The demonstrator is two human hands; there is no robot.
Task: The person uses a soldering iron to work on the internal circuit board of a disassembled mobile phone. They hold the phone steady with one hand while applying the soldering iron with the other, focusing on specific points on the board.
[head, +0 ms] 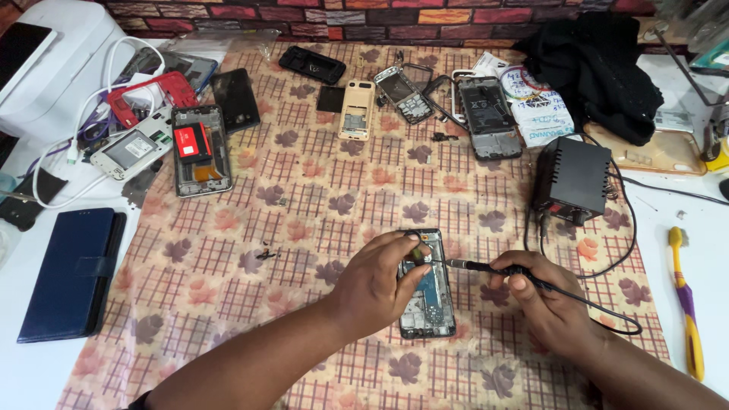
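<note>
An opened phone [430, 304] with its blue board exposed lies on the checked floral cloth [319, 220]. My left hand [376, 285] rests over its left side, pinching a small thin item at the phone's top. My right hand [550, 304] grips a black soldering iron [486, 267] like a pen, with the tip pointing left at the phone's upper edge. The iron's black cable runs back to a black power station [573, 178].
Several dismantled phones and frames [199, 148] lie along the back of the cloth. A blue wallet case [72, 269] sits at left, a white box and cables [72, 83] far left, black fabric [600, 64] back right, a toothbrush [687, 304] at right.
</note>
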